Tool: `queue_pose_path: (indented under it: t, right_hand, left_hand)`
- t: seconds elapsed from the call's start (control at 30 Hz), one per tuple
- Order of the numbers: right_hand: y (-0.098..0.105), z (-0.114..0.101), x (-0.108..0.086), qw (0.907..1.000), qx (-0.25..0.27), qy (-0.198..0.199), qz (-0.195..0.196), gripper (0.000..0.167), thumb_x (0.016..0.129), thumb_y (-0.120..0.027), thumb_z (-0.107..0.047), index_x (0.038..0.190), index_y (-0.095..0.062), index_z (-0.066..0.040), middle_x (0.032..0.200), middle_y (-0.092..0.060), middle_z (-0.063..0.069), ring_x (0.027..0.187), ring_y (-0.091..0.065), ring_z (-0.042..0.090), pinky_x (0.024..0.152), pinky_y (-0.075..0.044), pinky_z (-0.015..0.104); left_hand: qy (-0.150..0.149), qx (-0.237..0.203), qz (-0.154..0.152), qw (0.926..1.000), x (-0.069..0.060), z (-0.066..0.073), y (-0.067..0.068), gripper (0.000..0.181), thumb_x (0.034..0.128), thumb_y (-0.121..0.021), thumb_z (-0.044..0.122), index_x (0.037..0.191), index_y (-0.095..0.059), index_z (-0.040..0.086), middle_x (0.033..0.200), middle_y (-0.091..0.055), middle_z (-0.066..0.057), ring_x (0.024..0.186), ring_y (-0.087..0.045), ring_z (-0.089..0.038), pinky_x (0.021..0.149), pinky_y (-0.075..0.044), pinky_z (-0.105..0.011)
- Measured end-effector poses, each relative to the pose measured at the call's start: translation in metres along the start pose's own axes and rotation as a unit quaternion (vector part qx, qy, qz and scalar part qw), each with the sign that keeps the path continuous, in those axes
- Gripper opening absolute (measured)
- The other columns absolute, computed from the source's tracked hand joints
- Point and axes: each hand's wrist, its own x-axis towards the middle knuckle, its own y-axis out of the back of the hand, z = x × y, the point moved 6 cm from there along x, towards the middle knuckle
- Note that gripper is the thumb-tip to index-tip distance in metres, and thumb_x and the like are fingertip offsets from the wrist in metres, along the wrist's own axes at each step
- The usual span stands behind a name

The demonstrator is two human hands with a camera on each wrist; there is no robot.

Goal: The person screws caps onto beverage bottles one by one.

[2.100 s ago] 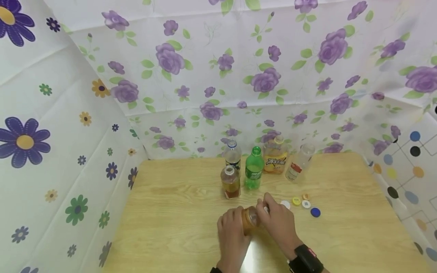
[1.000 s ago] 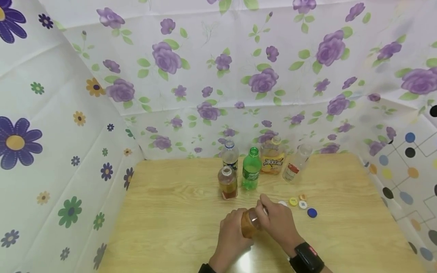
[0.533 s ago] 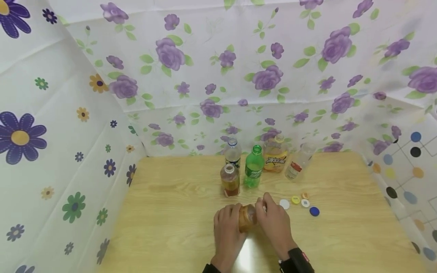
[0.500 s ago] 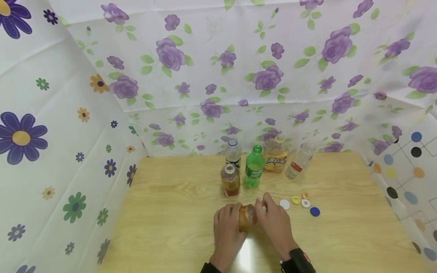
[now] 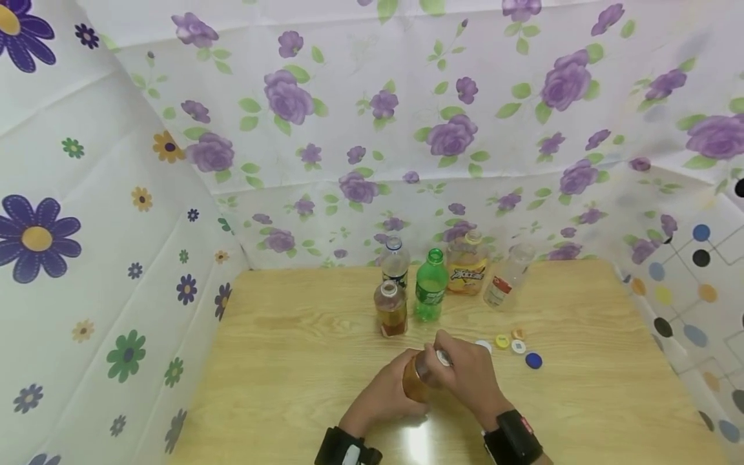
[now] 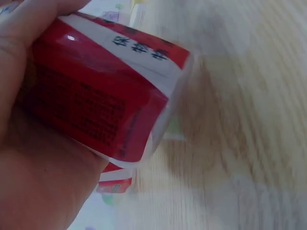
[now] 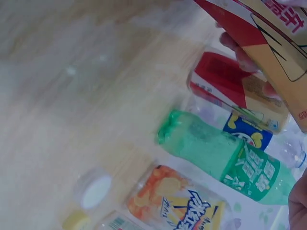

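Observation:
In the head view my left hand (image 5: 388, 387) grips the body of a tilted plastic drink bottle (image 5: 414, 381) above the table. Its red, white and tan label shows close up in the left wrist view. My right hand (image 5: 465, 371) is curled over the neck end and pinches a white bottle cap (image 5: 444, 358). The neck itself is hidden by the fingers. In the right wrist view the held bottle (image 7: 268, 43) fills the upper right corner, with left-hand fingertips (image 7: 235, 48) behind it.
Uncapped bottles stand behind the hands: a brownish one (image 5: 392, 313), a blue-rimmed clear one (image 5: 395, 261), a green one (image 5: 431, 287), a yellow-labelled one (image 5: 467, 268) and a clear one (image 5: 509, 278). Several loose caps lie to the right, including a blue cap (image 5: 533, 360) and a yellow cap (image 5: 502, 341).
The left wrist has swung out to the lower left and the bottle has turned slightly with it. The white cap shows more between the right fingers. The standing bottles and loose caps stay put.

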Motion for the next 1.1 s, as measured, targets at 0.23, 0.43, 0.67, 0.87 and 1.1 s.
queue_pose_path:
  t: [0.23, 0.43, 0.67, 0.87, 1.1]
  right_hand:
    - [0.004, 0.006, -0.003, 0.9996, -0.017, -0.012, -0.020, 0.025, 0.098, -0.057, -0.020, 0.079, -0.041, -0.024, 0.060, -0.024, -0.018, 0.051, -0.019, -0.005, 0.047, -0.015, 0.015]
    - [0.010, 0.017, -0.022, 0.9984, -0.001, -0.054, -0.013, 0.026, 0.094, -0.058, -0.010, 0.080, -0.042, -0.023, 0.060, -0.027, -0.019, 0.050, -0.026, -0.004, 0.045, -0.019, 0.014]
    - [0.009, 0.035, -0.026, 0.9745, 0.010, -0.219, -0.049, 0.033, 0.104, -0.059, -0.012, 0.078, -0.041, -0.022, 0.061, -0.032, -0.013, 0.052, -0.036, 0.005, 0.048, -0.027, 0.024]
    - [-0.002, 0.044, -0.028, 0.9184, 0.037, -0.371, -0.132, 0.035, 0.111, -0.052, -0.026, 0.078, -0.046, -0.015, 0.065, -0.039, -0.002, 0.057, -0.043, 0.015, 0.052, -0.033, 0.030]
    - [-0.010, 0.039, -0.037, 0.9202, 0.037, -0.362, -0.143, 0.040, 0.112, -0.050, -0.047, 0.084, -0.047, -0.019, 0.060, -0.041, -0.003, 0.051, -0.040, 0.015, 0.050, -0.033, 0.031]
  left_hand:
    - [0.005, 0.075, 0.067, 0.9950, -0.005, 0.006, -0.012, 0.083, 0.0744, -0.089, 0.010, 0.147, -0.054, 0.029, 0.130, -0.060, 0.013, 0.114, -0.059, -0.009, 0.097, -0.051, -0.036]
    - [0.023, 0.237, 0.135, 0.9619, -0.009, 0.017, -0.023, 0.086, 0.0630, -0.095, 0.016, 0.140, -0.059, 0.026, 0.111, -0.060, 0.014, 0.100, -0.055, -0.008, 0.093, -0.046, -0.040]
    - [0.027, 0.386, 0.250, 0.8877, -0.006, 0.031, -0.039, 0.087, 0.0601, -0.104, 0.022, 0.136, -0.061, 0.016, 0.115, -0.066, -0.002, 0.104, -0.062, -0.022, 0.097, -0.050, -0.049]
    - [0.039, 0.442, 0.308, 0.8415, -0.008, 0.028, -0.041, 0.094, 0.0535, -0.106, 0.012, 0.136, -0.061, 0.018, 0.119, -0.065, -0.006, 0.110, -0.061, -0.028, 0.101, -0.045, -0.049]
    - [-0.020, 0.453, 0.301, 0.8393, -0.007, 0.020, -0.022, 0.086, 0.0545, -0.102, 0.009, 0.133, -0.066, 0.018, 0.119, -0.066, -0.005, 0.111, -0.063, -0.026, 0.100, -0.048, -0.049]
